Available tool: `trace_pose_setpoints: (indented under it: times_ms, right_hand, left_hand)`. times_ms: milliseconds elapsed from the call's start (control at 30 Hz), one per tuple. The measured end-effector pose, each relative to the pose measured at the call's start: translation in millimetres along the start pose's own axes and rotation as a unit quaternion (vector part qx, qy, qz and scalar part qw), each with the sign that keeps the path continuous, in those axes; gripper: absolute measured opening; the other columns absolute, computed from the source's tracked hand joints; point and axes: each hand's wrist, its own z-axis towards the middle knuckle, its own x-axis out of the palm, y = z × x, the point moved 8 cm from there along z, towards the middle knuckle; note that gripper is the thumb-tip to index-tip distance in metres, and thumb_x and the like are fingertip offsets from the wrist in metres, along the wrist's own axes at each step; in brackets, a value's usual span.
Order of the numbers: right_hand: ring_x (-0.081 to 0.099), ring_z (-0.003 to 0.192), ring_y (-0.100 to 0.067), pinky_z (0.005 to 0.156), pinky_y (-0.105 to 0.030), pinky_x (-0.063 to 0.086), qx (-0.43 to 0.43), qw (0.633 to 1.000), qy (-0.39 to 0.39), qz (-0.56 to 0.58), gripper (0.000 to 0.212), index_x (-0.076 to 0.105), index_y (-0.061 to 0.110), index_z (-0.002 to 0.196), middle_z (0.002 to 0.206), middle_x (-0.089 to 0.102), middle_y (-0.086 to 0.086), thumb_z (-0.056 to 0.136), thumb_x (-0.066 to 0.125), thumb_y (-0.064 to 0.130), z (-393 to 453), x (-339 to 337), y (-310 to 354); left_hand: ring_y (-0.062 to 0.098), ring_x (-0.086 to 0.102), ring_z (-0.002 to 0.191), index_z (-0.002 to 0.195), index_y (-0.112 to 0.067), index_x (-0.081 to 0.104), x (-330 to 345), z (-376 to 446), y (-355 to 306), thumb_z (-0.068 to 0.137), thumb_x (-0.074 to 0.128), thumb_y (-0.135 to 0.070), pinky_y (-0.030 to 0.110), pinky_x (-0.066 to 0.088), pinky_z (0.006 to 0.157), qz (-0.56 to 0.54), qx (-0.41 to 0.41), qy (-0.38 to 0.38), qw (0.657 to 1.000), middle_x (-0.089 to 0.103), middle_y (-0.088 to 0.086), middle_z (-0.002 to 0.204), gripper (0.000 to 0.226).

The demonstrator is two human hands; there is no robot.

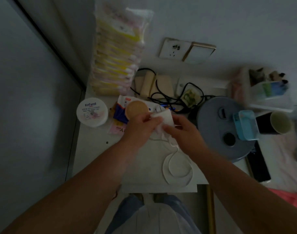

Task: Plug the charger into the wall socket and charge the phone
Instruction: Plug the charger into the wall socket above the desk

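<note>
Gripping the white charger [162, 117] between them, the left hand [141, 127] and right hand [183, 130] close on it above the white table [141, 166], prongs pointing toward the wall. Its white cable [176, 164] loops below. The wall socket [175, 48] sits beyond, past tangled black cords [169, 97]. No phone is clearly identifiable.

Dim rm: white wall [228, 22], cluttered white bedside table [144, 174], grey panel [26, 115] at left.
</note>
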Motion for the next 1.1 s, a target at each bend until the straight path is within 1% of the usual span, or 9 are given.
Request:
trace_pose_setpoints:
  times_ms: [100,267,333,500,633,800,867,967,1100]
  right_hand:
    - [0.061,0.083,-0.015,0.071,-0.025,0.046,0.014,0.999,-0.004,0.050,0.023,0.064,0.017,0.107,0.098,0.068,-0.003,0.086,0.059,0.022,9,-18,10]
    - [0.062,0.076,-0.020,0.079,-0.037,0.052,0.017,0.989,-0.029,0.144,0.012,0.065,0.020,0.080,0.081,0.067,-0.005,0.087,0.057,0.016,52,-46,34]
    - [0.064,0.071,-0.018,0.076,-0.036,0.054,0.027,0.984,-0.036,0.173,0.010,0.065,0.016,0.084,0.079,0.066,-0.006,0.088,0.056,0.015,70,-53,37]
    - [0.065,0.096,-0.030,0.090,-0.040,0.053,0.041,0.980,-0.017,0.196,0.030,0.060,0.001,0.113,0.092,0.068,-0.011,0.087,0.058,0.016,108,-57,38]
    - [0.063,0.082,-0.021,0.071,-0.028,0.052,0.034,0.977,-0.006,0.210,0.031,0.060,0.000,0.114,0.091,0.067,-0.009,0.088,0.056,0.017,134,-62,45]
    - [0.063,0.084,-0.017,0.082,-0.028,0.052,0.029,0.972,0.009,0.234,0.023,0.060,0.002,0.106,0.084,0.065,-0.003,0.089,0.055,0.016,159,-61,52]
    - [0.063,0.083,-0.017,0.079,-0.027,0.051,0.032,0.972,0.007,0.235,0.030,0.058,0.000,0.114,0.088,0.065,-0.005,0.089,0.055,0.016,165,-62,53]
    - [0.063,0.090,-0.020,0.078,-0.026,0.051,0.033,0.975,0.007,0.221,0.037,0.055,0.001,0.121,0.103,0.065,-0.011,0.088,0.057,0.019,170,-62,54]
    - [0.061,0.082,-0.016,0.072,-0.024,0.051,0.033,0.973,0.017,0.227,0.037,0.054,0.002,0.122,0.089,0.063,-0.004,0.089,0.056,0.018,171,-60,55]
  left_hand:
    - [0.026,0.063,0.080,0.070,-0.019,0.064,11,15,-26,0.081,0.062,-0.024,0.044,0.053,0.081,-0.029,0.011,-0.010,0.999,0.065,0.009,0.076,0.012]
    - [0.022,0.064,0.084,0.087,-0.013,0.067,31,51,-57,0.080,0.064,-0.024,0.037,0.051,0.088,-0.096,-0.018,-0.025,0.995,0.068,0.006,0.084,0.013]
    - [0.026,0.066,0.097,0.102,-0.009,0.067,37,66,-64,0.080,0.064,-0.021,0.036,0.051,0.090,-0.082,-0.023,-0.029,0.996,0.070,0.012,0.101,0.026]
    - [0.025,0.062,0.103,0.125,-0.012,0.056,43,98,-79,0.086,0.057,-0.020,0.026,0.052,0.076,-0.034,-0.016,-0.026,0.999,0.062,0.013,0.123,0.040]
    - [0.015,0.060,0.085,0.127,-0.009,0.054,47,120,-86,0.087,0.055,-0.022,0.018,0.049,0.068,-0.055,-0.009,-0.047,0.997,0.061,0.014,0.124,0.041]
    - [0.019,0.060,0.089,0.118,-0.004,0.060,44,143,-92,0.084,0.058,-0.022,0.025,0.050,0.078,-0.101,0.002,-0.100,0.990,0.065,0.014,0.114,0.038]
    - [0.018,0.061,0.087,0.118,-0.005,0.060,42,148,-92,0.085,0.058,-0.023,0.026,0.050,0.077,-0.107,0.006,-0.112,0.988,0.065,0.013,0.112,0.038]
    - [0.023,0.063,0.097,0.119,-0.006,0.059,41,151,-92,0.085,0.058,-0.024,0.034,0.051,0.092,-0.105,0.012,-0.118,0.987,0.065,0.013,0.117,0.039]
    - [0.025,0.065,0.103,0.119,-0.006,0.060,39,150,-93,0.083,0.059,-0.025,0.041,0.049,0.100,-0.099,0.016,-0.125,0.987,0.066,0.015,0.119,0.041]
